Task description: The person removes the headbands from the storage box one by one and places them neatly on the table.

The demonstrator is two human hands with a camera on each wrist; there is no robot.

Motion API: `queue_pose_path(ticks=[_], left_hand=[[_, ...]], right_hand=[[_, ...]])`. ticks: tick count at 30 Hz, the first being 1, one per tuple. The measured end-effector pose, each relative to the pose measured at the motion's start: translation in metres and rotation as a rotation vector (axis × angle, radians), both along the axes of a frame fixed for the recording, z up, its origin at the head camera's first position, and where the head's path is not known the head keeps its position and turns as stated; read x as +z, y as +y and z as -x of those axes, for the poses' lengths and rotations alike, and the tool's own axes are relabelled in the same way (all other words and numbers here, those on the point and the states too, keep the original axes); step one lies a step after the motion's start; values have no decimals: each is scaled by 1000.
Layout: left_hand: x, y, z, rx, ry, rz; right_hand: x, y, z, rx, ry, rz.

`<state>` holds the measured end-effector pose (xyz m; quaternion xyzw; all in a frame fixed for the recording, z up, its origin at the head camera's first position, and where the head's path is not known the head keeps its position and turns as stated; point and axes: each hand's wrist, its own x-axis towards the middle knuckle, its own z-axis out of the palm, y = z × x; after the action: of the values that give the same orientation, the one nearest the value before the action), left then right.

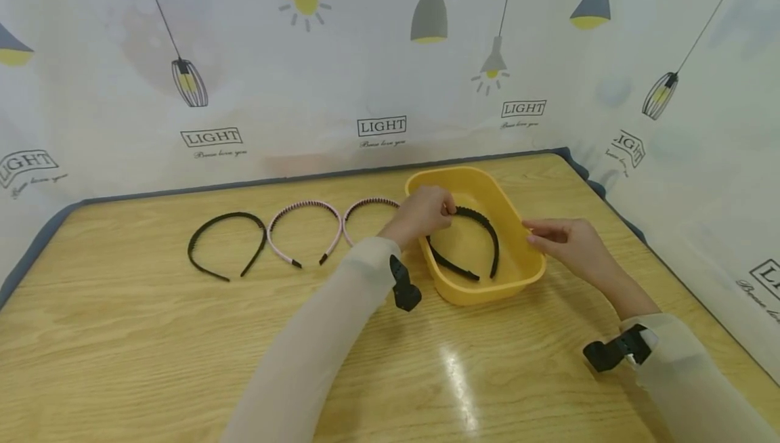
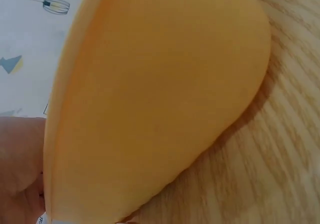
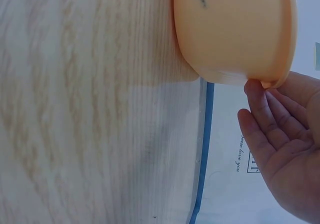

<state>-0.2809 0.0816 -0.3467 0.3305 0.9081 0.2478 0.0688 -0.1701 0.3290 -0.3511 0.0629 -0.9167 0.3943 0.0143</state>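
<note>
Leftmost on the wood-grain desk [image 1: 152, 341] lies a thin black headband [image 1: 234, 215], its open ends facing near. Just right of it is a pink headband [image 1: 307, 203] with dark-tipped ends, also opening to the near side. A second pink headband [image 1: 373, 200] follows, its right part hidden behind the left hand [image 1: 426, 211]. That hand reaches over the left rim of a yellow plastic bin [image 1: 487, 295]; its grip is pinched together on the far-left part of a thicker black headband [image 1: 493, 243], which is inside the bin with its ends toward the near side. At the bin's right rim, the right hand [image 1: 569, 243] has its grip clamped on the edge, thumb and fingers together there. Along the far side hangs a backdrop [image 1: 292, 91] printed with lamps and "LIGHT".
</note>
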Motion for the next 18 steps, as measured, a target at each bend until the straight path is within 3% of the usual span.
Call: queue_pose_path(ticks=[7, 18], left_hand=[[-1, 2, 8, 5, 55, 100], [4, 3, 19, -14, 46, 225]], right_hand=[[-1, 0, 0, -8, -7, 4], [0, 0, 0, -5, 0, -9]])
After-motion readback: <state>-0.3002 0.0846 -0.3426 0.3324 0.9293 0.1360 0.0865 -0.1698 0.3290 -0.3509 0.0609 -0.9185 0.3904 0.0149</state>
